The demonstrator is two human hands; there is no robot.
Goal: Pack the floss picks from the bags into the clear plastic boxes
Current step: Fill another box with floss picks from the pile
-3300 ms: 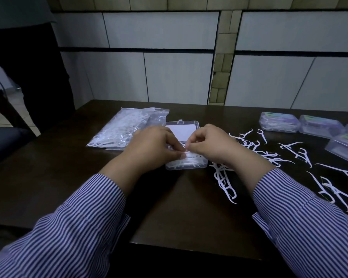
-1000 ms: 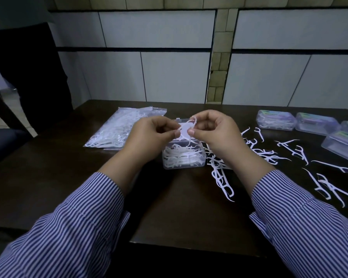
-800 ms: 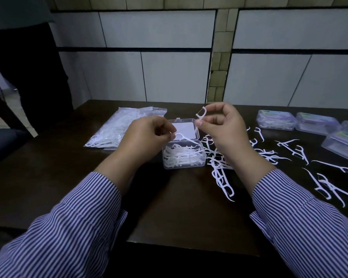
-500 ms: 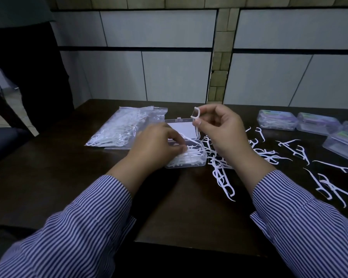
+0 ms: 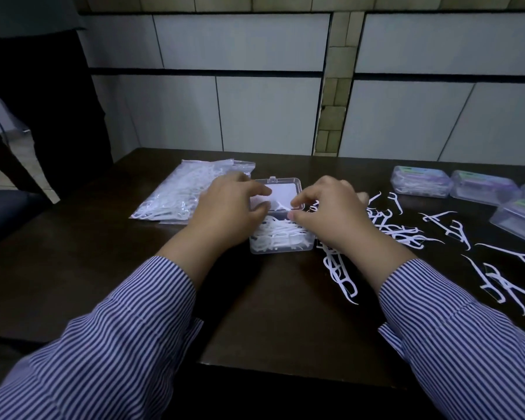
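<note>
- Floss picks [image 5: 281, 234], thin white plastic with curved handles and forked heads, lie heaped in the small clear plastic box [image 5: 281, 251] that sits near the middle of your dark, smooth wooden table [image 5: 103, 268].
- The box's hinged clear lid [image 5: 282, 189] lies open on the side toward the far edge, showing a white rectangular label.
- Your left hand [image 5: 225, 219] hovers over the box's left side, fingers loosely curled with the tips over the lid; whether it holds anything, you cannot tell from this view.
- Your right hand [image 5: 331, 216] sits over the box's right side, thumb and forefinger closed in a pinch on a single white floss pick [image 5: 281, 205] above the hinge.
- More loose white floss picks [image 5: 397, 231] are scattered flat across the table's right half, some tangled just beside the box, others reaching the right edge.
- A crinkled clear plastic bag of white floss picks [image 5: 179, 192] lies left of the box, toward the far edge.
- Closed clear plastic boxes with purple-tinted labels [image 5: 422, 181] stand in a row at the far right corner.
- Blue-and-white striped sleeves [image 5: 119, 344] cover both your forearms.
</note>
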